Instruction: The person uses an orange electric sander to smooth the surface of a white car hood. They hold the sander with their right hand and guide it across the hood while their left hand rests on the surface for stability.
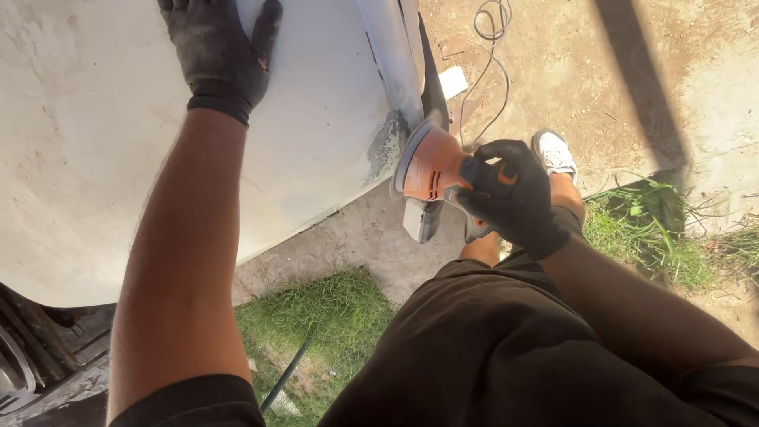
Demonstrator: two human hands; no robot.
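A large white car body panel (87,158) fills the left of the head view. My left hand (221,51), in a dark glove, lies flat on the panel's top with fingers spread. My right hand (510,198), also gloved, grips the handle of an orange orbital sander (431,166). The sander's round pad presses against the panel's right edge, where a patch (385,146) is rubbed down to grey. I wear dark shorts, and one white shoe (555,152) shows beyond the sander.
A thin cable (490,55) snakes over the bare dirt at the top. Grass patches lie at the bottom centre (324,316) and at the right (656,237). Dark metal parts (39,356) sit under the panel at the lower left. A hose (286,373) crosses the grass.
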